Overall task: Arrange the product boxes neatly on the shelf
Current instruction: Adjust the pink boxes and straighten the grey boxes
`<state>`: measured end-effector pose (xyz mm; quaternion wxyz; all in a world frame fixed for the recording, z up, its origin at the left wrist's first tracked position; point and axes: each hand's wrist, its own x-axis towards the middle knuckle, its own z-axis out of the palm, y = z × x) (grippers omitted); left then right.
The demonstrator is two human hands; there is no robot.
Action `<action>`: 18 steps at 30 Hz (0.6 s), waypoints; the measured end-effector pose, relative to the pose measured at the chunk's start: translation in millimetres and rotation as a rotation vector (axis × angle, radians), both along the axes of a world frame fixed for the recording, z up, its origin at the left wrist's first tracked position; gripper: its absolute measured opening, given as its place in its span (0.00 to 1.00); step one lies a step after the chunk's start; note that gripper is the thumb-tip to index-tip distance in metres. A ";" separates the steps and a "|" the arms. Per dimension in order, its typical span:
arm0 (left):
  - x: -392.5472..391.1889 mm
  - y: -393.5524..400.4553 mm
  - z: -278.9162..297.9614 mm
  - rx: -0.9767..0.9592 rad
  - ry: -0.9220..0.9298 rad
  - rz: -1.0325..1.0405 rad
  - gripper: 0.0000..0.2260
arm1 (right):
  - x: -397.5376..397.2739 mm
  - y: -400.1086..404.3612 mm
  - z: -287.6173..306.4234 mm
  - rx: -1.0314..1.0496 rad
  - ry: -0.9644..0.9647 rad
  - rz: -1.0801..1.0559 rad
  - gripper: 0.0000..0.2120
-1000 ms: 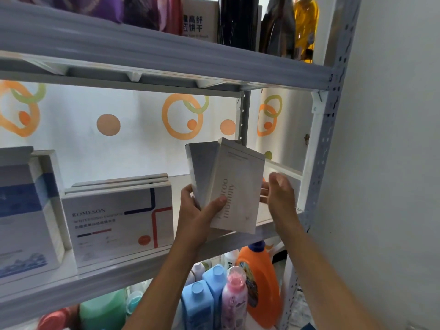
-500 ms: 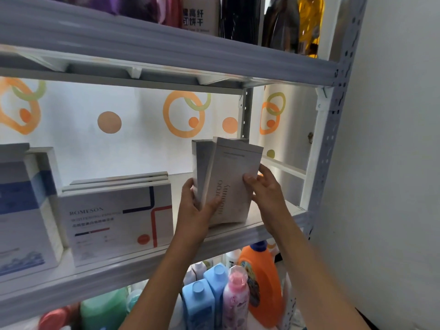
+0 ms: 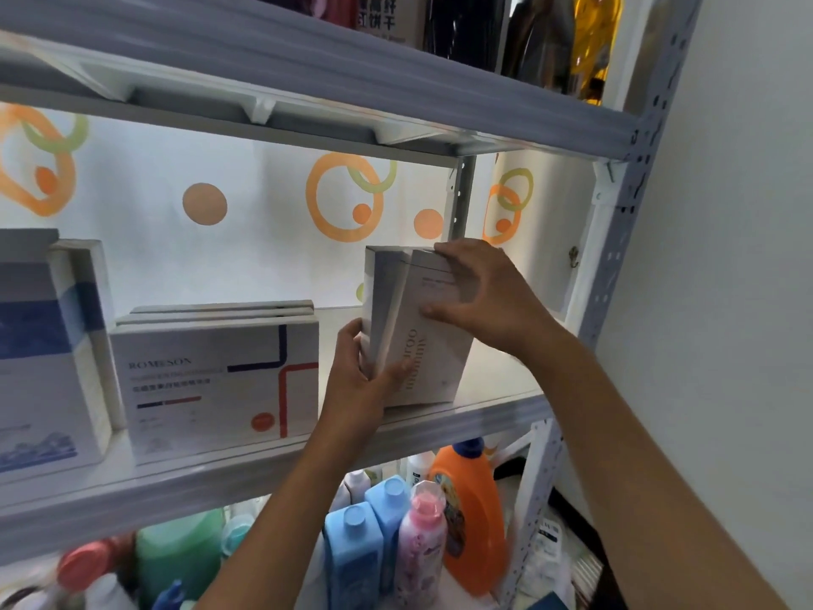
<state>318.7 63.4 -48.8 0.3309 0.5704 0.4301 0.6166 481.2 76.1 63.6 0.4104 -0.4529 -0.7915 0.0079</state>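
Left hand (image 3: 356, 380) grips the two upright boxes (image 3: 422, 332) low; right hand (image 3: 479, 292) grips their top.

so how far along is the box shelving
Done: ROMESON boxes and blue boxes stand lined up on the shelf. In hand: left hand and right hand grip two pale boxes, bases on the shelf. Left: squaring them, since they splay apart.

Both bare forearms reach up and forward. Left hand (image 3: 358, 380) is lower, fingers curled, thumb pressed forward in a grip. Right hand (image 3: 481, 292) is higher, palm down, fingers spread and bent, thumb extended left.
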 end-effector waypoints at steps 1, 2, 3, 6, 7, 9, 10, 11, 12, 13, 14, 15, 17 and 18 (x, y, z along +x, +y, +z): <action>0.3 0.0 0.2 0.002 0.012 0.008 0.29 | -1.2 0.4 -0.7 0.022 -0.054 -0.015 0.36; 0.4 0.0 0.2 0.003 0.019 0.014 0.29 | -2.2 1.9 -1.6 0.028 -0.084 -0.022 0.37; 0.4 0.1 -0.2 0.005 0.023 0.020 0.29 | -3.0 2.6 -2.2 0.037 -0.108 -0.027 0.38; -0.1 0.9 -1.1 0.007 0.015 0.030 0.29 | -3.3 5.4 -2.8 0.092 -0.137 -0.050 0.38; -0.1 1.1 -0.9 0.001 0.011 0.036 0.28 | -3.1 4.4 -1.2 0.106 -0.136 -0.060 0.37; 0.9 2.3 -1.4 -0.020 0.015 0.050 0.26 | 0.4 1.9 3.3 0.106 -0.132 -0.078 0.34; 1.9 3.2 -1.8 -0.028 0.028 0.051 0.25 | 3.6 0.7 6.6 0.097 -0.128 -0.086 0.33; 3.0 3.8 -2.2 -0.032 0.050 0.048 0.24 | 7.7 -0.3 10.0 0.087 -0.126 -0.092 0.32; 3.7 4.1 -2.6 -0.033 0.075 0.042 0.23 | 11.9 -0.5 13.5 0.078 -0.125 -0.094 0.31; 4.1 3.7 -2.2 -0.033 0.093 0.033 0.22 | 16.6 -0.6 16.4 0.069 -0.120 -0.097 0.29; 4.2 4.0 -1.6 -0.034 0.099 0.021 0.22 | 21.9 -0.5 18.7 0.051 -0.105 -0.104 0.28; 3.8 4.4 -0.5 -0.034 0.098 0.005 0.23 | 27.5 -1.2 21.0 0.017 -0.083 -0.106 0.27; 2.9 4.6 1.5 -0.036 0.080 -0.023 0.26 | 37.7 -3.3 24.6 -0.091 -0.042 -0.082 0.26; 2.5 4.9 1.5 -0.035 0.073 -0.035 0.27 | 42.6 -4.5 26.0 -0.142 -0.031 -0.058 0.25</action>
